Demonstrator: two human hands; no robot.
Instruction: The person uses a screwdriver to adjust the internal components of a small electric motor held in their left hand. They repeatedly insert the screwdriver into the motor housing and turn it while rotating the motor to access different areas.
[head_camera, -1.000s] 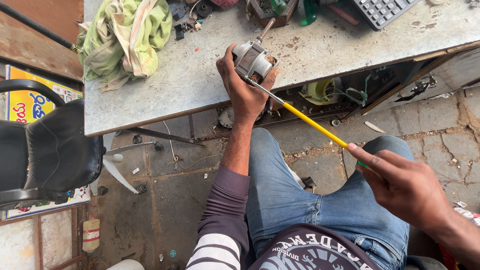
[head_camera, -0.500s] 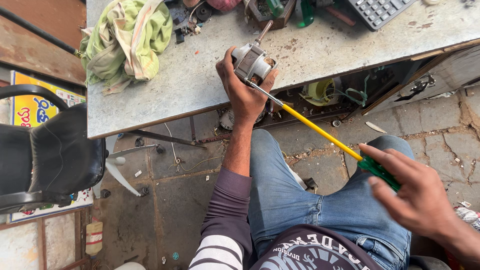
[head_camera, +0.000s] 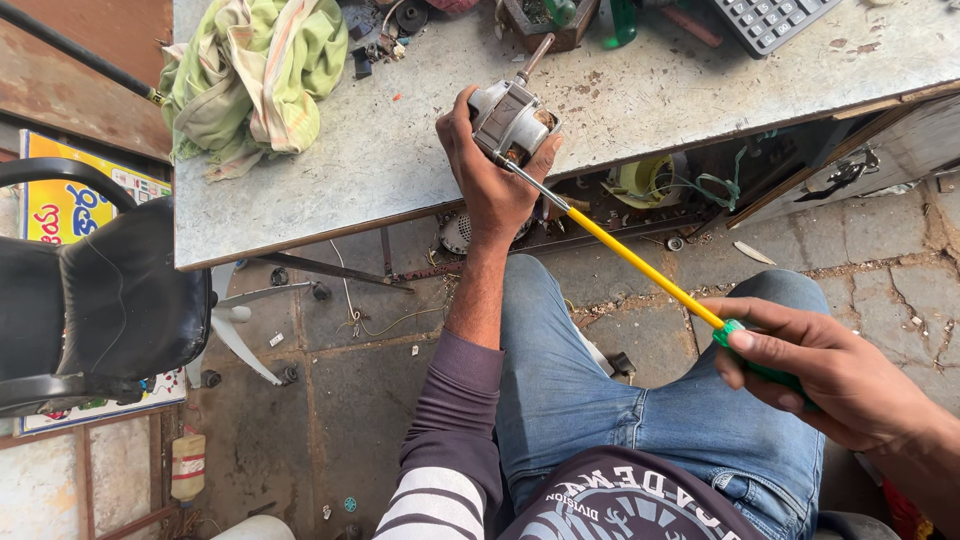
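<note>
Right hand (head_camera: 835, 375) is sitting nearest the camera, over the person's right thigh, fingers closed round the green handle of a long screwdriver (head_camera: 640, 265). The driver's yellow shaft is running up and to the left from that hand, long axis diagonal, crossing the gap below the counter (head_camera: 330, 190) edge, with its bare metal tip reaching into the near side of the small electric motor (head_camera: 512, 118). Left hand (head_camera: 490, 170) is wrapping the motor from below and from its left, thumb on the right side, pinning it at the counter's front edge; this hand is the one on the motor, the right hand is staying well apart, a full driver length back. Motor is looking like a grey metal housing with a stack core showing, a shaft stub pointing away toward the far side of the counter, slightly tilted right. Can't tell whether the tip is seated in a screw head; too small. Further left of the motor, a crumpled green and cream cloth (head_camera: 255, 75) is lying on the counter; beyond the motor, a grey keypad (head_camera: 775, 20) and loose parts along the far edge. Black chair (head_camera: 100, 300) is standing left of the counter.
</note>
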